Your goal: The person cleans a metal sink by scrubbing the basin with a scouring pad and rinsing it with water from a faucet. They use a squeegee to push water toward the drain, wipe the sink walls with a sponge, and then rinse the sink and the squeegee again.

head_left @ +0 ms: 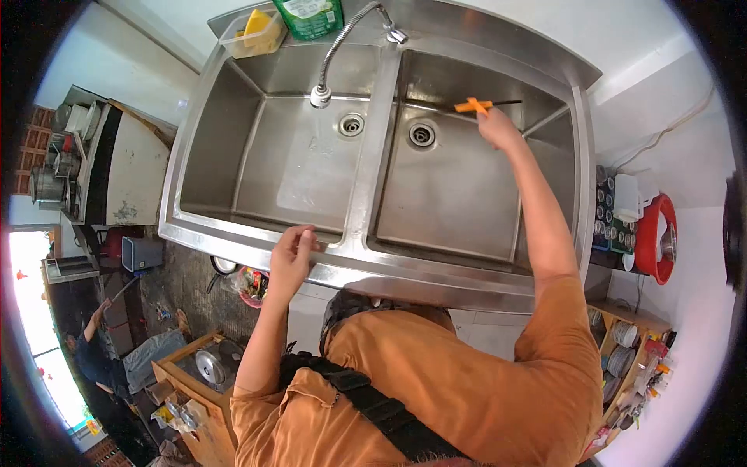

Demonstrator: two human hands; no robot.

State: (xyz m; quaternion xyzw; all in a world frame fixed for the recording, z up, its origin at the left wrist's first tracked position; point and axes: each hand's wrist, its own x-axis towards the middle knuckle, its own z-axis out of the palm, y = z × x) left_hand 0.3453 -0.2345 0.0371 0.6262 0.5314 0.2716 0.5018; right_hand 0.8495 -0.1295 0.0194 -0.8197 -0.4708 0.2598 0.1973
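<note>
My right hand [498, 129] is closed around an orange squeegee [473, 105] with a dark, thin blade, held over the back of the right basin [455, 202]. At the front rim of the left basin [299, 175], my left hand [292, 255] has loosely bent fingers and holds nothing. Both basins belong to one stainless steel sink. Each has a round drain; the right drain [422, 135] lies left of the squeegee. A few wet marks show on the left basin's floor.
A flexible faucet [342, 47] hangs over the left basin. Behind it stand a clear tub [254, 35] with yellow sponges and a green pouch [311, 17]. A red basin [661, 237] is at the right. Another person's arm [97, 317] shows at the lower left.
</note>
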